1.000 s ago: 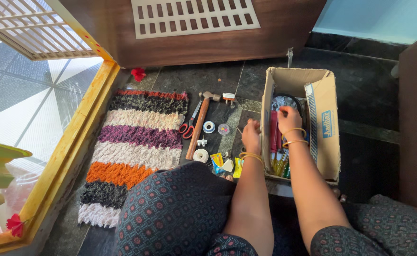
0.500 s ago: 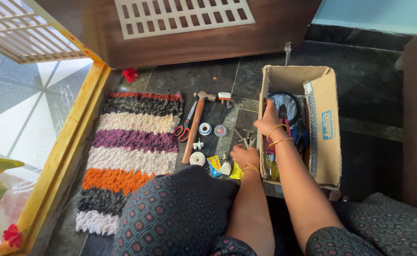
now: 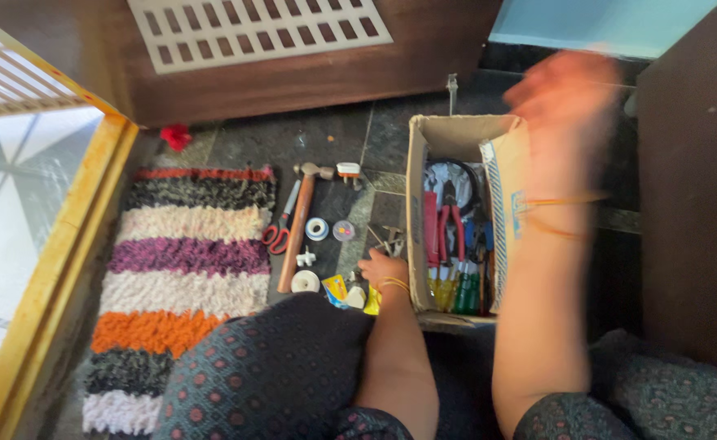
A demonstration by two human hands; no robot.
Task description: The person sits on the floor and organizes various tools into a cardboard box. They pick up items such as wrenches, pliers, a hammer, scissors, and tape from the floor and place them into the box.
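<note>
My left hand (image 3: 383, 267) rests low on the dark floor beside the cardboard box (image 3: 417, 163), its fingers curled downward next to a few small metal pieces (image 3: 387, 239); whether it grips anything is hidden. My right hand (image 3: 566, 90) is lifted high above the box's right side and badly blurred, so its fingers cannot be read. Inside the box lie red-handled pliers (image 3: 450, 224), yellow and green screwdriver handles (image 3: 452, 292) and a dark cable loop (image 3: 456, 175).
On the floor left of the box lie a wooden-handled hammer (image 3: 297, 236), red scissors (image 3: 279, 232), two tape rolls (image 3: 316, 228), a plug (image 3: 348, 171) and small packets (image 3: 338, 289). A striped shaggy mat (image 3: 187, 261) lies further left, beside a yellow frame (image 3: 65, 236). A dark wooden panel (image 3: 692, 204) stands right.
My right hand has come up out of the box and swung up to the right. My left hand shifted slightly left along the floor. The view panned right.
</note>
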